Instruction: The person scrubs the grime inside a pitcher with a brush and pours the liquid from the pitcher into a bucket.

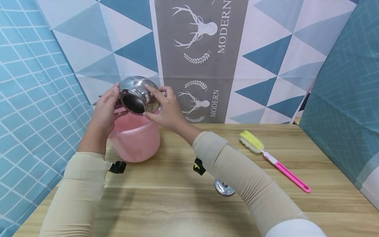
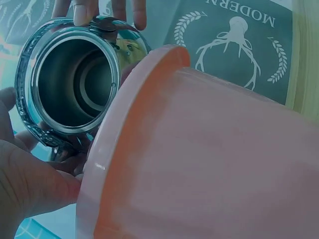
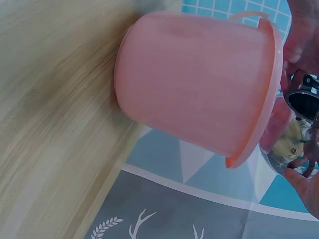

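Observation:
A round stainless steel teapot (image 1: 137,84) is held tipped over the pink bucket (image 1: 137,144), its open mouth facing back toward the head camera. My left hand (image 1: 104,108) grips its left side. On the other side my right hand (image 1: 168,110) holds it, fingers spread over the shiny belly and thumb near the rim. The left wrist view looks straight into the bare metal inside of the teapot (image 2: 75,82), right beside the bucket's rim (image 2: 107,144). Partly behind my right forearm, a small metal lid (image 1: 223,188) lies on the table.
A bottle brush (image 1: 273,161) with a yellow and white sponge head and pink handle lies at the right on the wooden table (image 1: 165,210). Patterned cloth (image 1: 201,69) hangs along the back, with blue tiled sheets (image 1: 32,82) at the sides.

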`<move>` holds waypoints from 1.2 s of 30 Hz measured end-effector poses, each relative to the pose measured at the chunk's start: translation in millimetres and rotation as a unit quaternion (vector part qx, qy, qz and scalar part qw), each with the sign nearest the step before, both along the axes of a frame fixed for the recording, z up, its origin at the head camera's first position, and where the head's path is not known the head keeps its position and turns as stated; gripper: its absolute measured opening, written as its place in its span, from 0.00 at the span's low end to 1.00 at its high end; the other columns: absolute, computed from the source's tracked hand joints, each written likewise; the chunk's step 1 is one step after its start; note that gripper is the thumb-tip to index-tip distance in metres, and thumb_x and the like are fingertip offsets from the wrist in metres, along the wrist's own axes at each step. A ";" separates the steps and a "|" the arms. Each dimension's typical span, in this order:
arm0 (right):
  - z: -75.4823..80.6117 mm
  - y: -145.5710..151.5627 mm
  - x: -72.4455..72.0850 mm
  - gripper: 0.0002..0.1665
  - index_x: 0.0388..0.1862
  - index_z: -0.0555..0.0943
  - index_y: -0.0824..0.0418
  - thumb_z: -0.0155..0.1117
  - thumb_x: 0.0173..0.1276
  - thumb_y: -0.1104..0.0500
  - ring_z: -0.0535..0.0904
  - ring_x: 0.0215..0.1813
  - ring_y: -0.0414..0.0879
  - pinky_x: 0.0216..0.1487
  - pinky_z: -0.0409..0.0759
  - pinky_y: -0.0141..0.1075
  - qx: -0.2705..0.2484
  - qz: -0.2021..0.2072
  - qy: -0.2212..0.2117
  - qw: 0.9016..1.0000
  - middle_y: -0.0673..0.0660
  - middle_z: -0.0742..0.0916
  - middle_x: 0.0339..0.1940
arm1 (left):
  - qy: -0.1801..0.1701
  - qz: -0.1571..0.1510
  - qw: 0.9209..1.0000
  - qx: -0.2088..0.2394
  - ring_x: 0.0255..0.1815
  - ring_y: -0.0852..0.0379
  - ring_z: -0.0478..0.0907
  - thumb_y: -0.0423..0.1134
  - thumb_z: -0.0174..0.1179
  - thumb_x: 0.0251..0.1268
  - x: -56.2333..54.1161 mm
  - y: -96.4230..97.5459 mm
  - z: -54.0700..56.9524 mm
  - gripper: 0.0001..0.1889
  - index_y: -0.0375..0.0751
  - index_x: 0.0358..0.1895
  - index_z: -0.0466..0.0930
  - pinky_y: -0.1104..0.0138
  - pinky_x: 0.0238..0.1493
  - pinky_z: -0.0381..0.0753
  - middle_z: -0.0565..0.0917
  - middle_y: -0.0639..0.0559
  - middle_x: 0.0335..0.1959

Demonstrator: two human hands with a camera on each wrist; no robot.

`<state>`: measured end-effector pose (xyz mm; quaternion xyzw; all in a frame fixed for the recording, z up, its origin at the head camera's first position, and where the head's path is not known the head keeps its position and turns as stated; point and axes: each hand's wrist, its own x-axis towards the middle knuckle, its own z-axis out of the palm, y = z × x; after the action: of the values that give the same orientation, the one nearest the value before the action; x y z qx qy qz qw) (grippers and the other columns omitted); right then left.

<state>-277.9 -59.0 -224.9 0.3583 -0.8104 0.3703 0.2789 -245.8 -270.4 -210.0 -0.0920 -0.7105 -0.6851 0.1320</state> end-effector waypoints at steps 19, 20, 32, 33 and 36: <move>15.0 16.2 16.5 0.49 0.74 0.66 0.41 0.77 0.54 0.51 0.72 0.50 0.45 0.46 0.77 0.29 -0.071 0.011 -0.185 0.980 0.57 0.66 0.58 | -0.042 0.027 0.998 -0.043 0.45 0.54 0.77 0.63 0.48 0.69 8.5 15.9 10.7 0.33 0.56 0.74 0.63 0.67 0.36 0.84 0.72 0.44 0.54; 16.0 17.7 17.7 0.49 0.74 0.66 0.40 0.77 0.54 0.50 0.72 0.50 0.45 0.46 0.77 0.29 -0.073 0.010 -0.190 0.979 0.57 0.67 0.57 | -0.042 0.031 0.997 -0.050 0.45 0.54 0.77 0.64 0.48 0.69 9.1 17.0 11.3 0.33 0.54 0.73 0.64 0.67 0.36 0.84 0.73 0.44 0.53; 19.4 43.8 31.1 0.46 0.73 0.68 0.44 0.76 0.56 0.53 0.80 0.51 0.43 0.46 0.80 0.30 -0.117 0.040 -0.247 0.961 0.60 0.68 0.57 | -0.071 0.038 0.988 -0.135 0.47 0.52 0.72 0.66 0.41 0.71 17.0 36.7 16.9 0.36 0.47 0.73 0.63 0.68 0.37 0.83 0.69 0.44 0.51; 19.2 46.6 32.4 0.46 0.73 0.68 0.45 0.76 0.56 0.53 0.81 0.50 0.43 0.45 0.81 0.31 -0.124 0.048 -0.254 0.958 0.61 0.68 0.59 | -0.070 0.036 0.987 -0.138 0.46 0.52 0.72 0.65 0.41 0.71 18.3 38.7 16.8 0.35 0.46 0.73 0.62 0.68 0.37 0.83 0.69 0.44 0.51; 18.2 55.6 36.2 0.45 0.73 0.68 0.47 0.75 0.57 0.55 0.83 0.48 0.46 0.40 0.83 0.33 -0.134 0.057 -0.264 0.953 0.63 0.67 0.61 | -0.063 0.025 0.986 -0.155 0.45 0.52 0.71 0.64 0.40 0.73 22.7 45.4 16.4 0.35 0.45 0.73 0.61 0.68 0.36 0.83 0.68 0.42 0.52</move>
<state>-241.7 -3.4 -206.7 0.2527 -0.7761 0.5723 0.0789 -223.1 -225.0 -193.7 -0.0498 -0.8168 -0.5679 0.0886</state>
